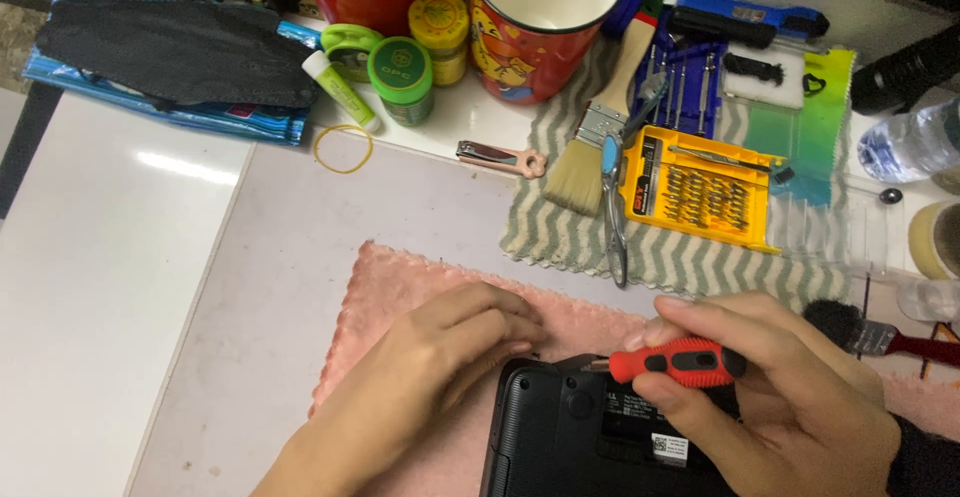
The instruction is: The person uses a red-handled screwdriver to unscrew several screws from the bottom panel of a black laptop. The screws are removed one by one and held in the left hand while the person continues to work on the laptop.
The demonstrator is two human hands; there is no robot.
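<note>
Near edge: black laptop base (pixel 590 442), underside up, matte plastic w/ rounded corners, lying on a pink fuzzy cloth (pixel 400 277) at the near centre of the tabletop (pixel 290 247). Right hand (pixel 790 397), grip closed around a small red-and-black screwdriver (pixel 680 362), shaft pointing left to the laptop's far-left corner; tip hidden by the fingers, so can't tell if it's seated in a screw. Left hand (pixel 440 367), fingers curled down on the cloth and touching that same corner; grip narrow, holding nothing I can make out. Risks, as I judge: driver could slip out of the screw head if held at a slant, scoring the plastic or jabbing the left fingertips just beside it; a loosened screw could vanish into the cloth's nap. Mid right: black-bristled brush w/ red handle (pixel 880 337). Farther: grey-white zigzag towel (pixel 560 227) carrying a flat wooden paintbrush (pixel 600 127), blue-handled pliers (pixel 613 217), and a yellow bit case (pixel 700 187), open, rows of steel bits. Nail clipper (pixel 500 157) and rubber band (pixel 342 149) on bare tabletop. Far: red cartoon mug (pixel 535 17), green-lidded jar (pixel 402 79), black face mask (pixel 180 52) at far left.
</note>
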